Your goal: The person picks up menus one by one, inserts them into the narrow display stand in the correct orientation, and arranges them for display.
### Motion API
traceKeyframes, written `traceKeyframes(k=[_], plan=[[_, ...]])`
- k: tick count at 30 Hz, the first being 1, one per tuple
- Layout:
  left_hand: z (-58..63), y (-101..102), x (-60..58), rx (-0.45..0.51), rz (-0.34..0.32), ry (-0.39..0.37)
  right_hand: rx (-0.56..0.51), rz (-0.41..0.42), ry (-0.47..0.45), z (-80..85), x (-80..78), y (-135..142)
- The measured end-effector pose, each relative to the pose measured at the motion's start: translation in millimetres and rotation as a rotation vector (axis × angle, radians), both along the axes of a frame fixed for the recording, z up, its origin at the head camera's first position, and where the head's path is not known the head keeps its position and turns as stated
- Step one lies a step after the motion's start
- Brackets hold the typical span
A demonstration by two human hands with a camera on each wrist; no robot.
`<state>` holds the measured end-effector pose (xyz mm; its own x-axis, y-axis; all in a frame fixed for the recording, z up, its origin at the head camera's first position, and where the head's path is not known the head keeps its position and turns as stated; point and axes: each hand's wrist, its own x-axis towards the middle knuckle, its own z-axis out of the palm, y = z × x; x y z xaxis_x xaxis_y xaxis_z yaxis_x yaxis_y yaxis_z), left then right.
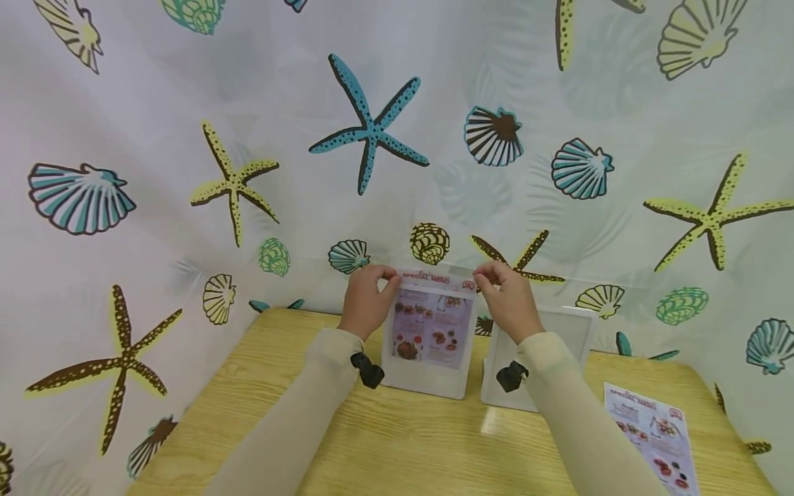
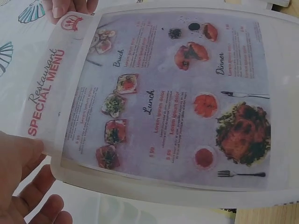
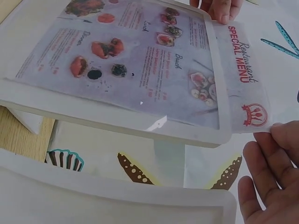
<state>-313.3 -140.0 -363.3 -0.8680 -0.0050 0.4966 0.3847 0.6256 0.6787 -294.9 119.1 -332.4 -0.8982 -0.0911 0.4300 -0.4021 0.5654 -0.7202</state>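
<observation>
A printed menu sheet [image 1: 428,337] headed "Special Menu" sits partly inside a white display frame [image 1: 422,389] standing on the table. Its heading strip sticks out above the frame's top edge. My left hand [image 1: 367,300] pinches the sheet's upper left corner, thumb on the printed face in the left wrist view. At the opposite corner, beside the round red logo [image 3: 255,115], my right hand [image 3: 273,165] pinches the sheet between thumb and fingers. The food pictures and text show through the frame's clear front, while the lower part of the frame is plain white.
A second white frame [image 1: 567,337] stands just right of the first, partly behind my right forearm. Another menu sheet [image 1: 654,434] lies flat at the table's right. Behind the wooden table [image 1: 428,448] hangs a curtain [image 1: 434,200] printed with shells and starfish.
</observation>
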Motion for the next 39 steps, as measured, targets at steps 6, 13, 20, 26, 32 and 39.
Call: traceKeyframes(k=[6,13,20,26,32,39], plan=[[0.6,-1.0,-4.6,0.042,-0.022,0.031,0.002,0.007,-0.005,-2.8,-2.1,0.1],[-0.6,-1.7,-3.6,0.043,-0.009,0.031,-0.003,0.023,-0.007,-4.8,-1.6,-0.4],[-2.2,-1.7,-1.0,0.033,-0.001,0.035,0.026,0.026,0.022,-5.5,-0.4,-1.5],[-4.3,-2.6,-1.2,0.029,0.007,0.039,0.055,0.025,0.003,-6.3,0.8,-2.8],[-6.6,-2.4,-2.7,0.029,0.017,0.034,0.079,0.020,-0.009,-10.1,-0.2,-2.0],[-11.8,-1.6,-6.5,0.025,0.033,0.049,0.116,0.019,0.005,-14.0,-4.8,-0.9]])
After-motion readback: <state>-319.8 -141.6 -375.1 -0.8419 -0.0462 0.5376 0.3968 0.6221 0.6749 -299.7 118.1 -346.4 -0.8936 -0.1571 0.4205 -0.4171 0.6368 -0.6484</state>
